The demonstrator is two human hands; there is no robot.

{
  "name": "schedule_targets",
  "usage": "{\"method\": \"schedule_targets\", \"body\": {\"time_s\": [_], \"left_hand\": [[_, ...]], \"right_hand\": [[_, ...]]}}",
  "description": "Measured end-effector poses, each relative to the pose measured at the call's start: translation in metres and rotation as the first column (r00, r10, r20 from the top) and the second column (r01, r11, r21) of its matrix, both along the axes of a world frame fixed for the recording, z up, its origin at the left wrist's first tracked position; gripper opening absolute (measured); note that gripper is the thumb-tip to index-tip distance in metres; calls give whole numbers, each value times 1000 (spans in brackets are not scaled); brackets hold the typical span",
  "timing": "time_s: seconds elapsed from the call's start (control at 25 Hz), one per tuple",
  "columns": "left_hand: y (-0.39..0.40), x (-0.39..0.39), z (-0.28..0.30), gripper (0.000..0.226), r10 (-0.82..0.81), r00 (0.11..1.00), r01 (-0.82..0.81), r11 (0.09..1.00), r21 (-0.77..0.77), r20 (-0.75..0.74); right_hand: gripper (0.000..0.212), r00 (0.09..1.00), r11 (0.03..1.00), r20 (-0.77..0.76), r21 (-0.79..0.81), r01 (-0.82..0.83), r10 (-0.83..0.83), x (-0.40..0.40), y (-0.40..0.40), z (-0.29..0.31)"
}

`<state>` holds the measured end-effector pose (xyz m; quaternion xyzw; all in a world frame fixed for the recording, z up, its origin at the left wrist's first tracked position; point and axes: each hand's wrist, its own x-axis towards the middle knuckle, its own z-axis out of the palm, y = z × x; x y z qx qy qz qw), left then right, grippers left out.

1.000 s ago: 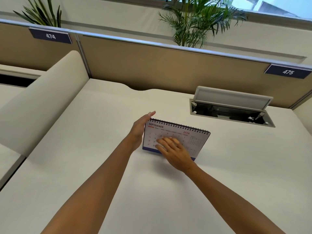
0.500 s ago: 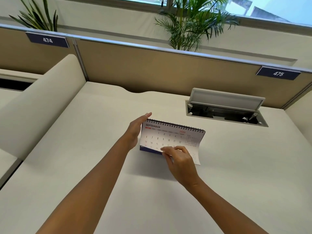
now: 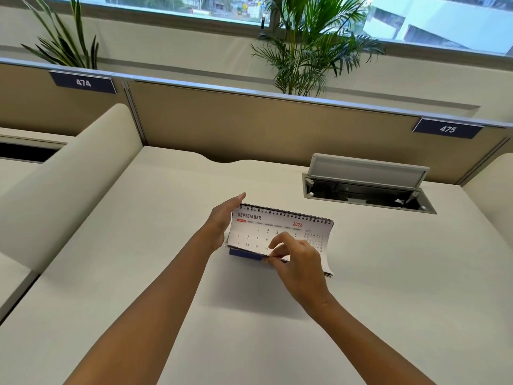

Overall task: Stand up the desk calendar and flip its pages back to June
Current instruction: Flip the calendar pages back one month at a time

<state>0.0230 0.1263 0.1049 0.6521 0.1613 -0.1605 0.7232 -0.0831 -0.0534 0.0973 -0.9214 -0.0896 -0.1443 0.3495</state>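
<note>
A spiral-bound desk calendar [image 3: 277,226] stands on the white desk [image 3: 138,273], its front page reading SEPTEMBER 2026. My left hand [image 3: 222,220] lies flat against the calendar's left edge, fingers straight and steadying it. My right hand [image 3: 294,259] pinches the lower edge of the front pages between thumb and fingers. The pages bow outward from the blue base, and the lower right corner curls down toward the desk. My right hand hides the lower middle of the page.
An open cable hatch [image 3: 366,187] with its lid raised sits in the desk behind the calendar to the right. A tan partition [image 3: 249,126] with number plates 474 and 475 bounds the back. A curved cream divider [image 3: 69,176] rises on the left.
My right hand slid from flat on the page down to its bottom edge and pinched the pages, lifting them off the base. The left hand stayed at the left edge.
</note>
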Motion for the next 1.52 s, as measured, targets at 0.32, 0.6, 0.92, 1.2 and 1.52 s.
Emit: {"method": "schedule_targets", "body": {"time_s": [0.32, 0.6, 0.92, 1.2, 1.52], "left_hand": [[5, 5, -1, 31, -37, 999, 37, 999, -20, -3], [2, 7, -10, 43, 34, 999, -34, 999, 7, 14], [1, 16, -16, 66, 6, 998, -5, 1000, -26, 59], [-5, 16, -17, 65, -15, 992, 25, 997, -78, 124], [-7, 16, -27, 34, -45, 989, 45, 999, -3, 138]], "right_hand": [[26, 987, 996, -149, 72, -55, 65, 11, -6, 23], [17, 991, 994, -84, 42, -100, 103, 24, -8, 49], [7, 993, 993, 7, 2, -119, 119, 66, -14, 116], [6, 983, 986, 181, -167, 19, 12, 150, -15, 148], [31, 992, 984, 128, -177, 9, 14, 187, -18, 99]]}}
